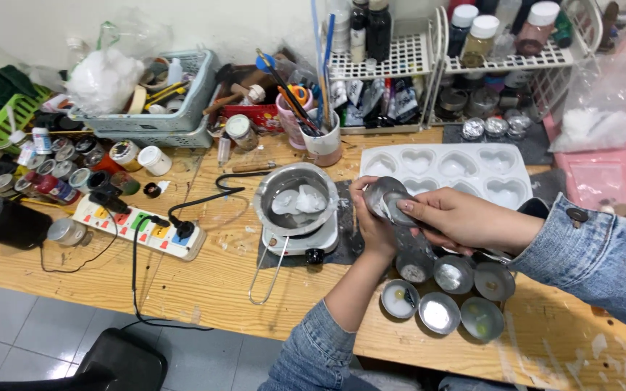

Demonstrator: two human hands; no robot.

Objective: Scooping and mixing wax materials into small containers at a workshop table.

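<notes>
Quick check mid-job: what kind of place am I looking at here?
Probably a home candle-making or craft bench: a melting pot on a small hot plate, a white heart-shaped mould tray, and small round tins.

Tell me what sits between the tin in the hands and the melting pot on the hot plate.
Nothing visible does. The left hand and right hand hold the small metal tin just right of the melting pot on the hot plate, with only bare wooden table between.

The pot (295,197) sits on the small hot plate (306,240). The power strip (139,228) lies left of it; the heart mold (447,171) lies right.
</notes>
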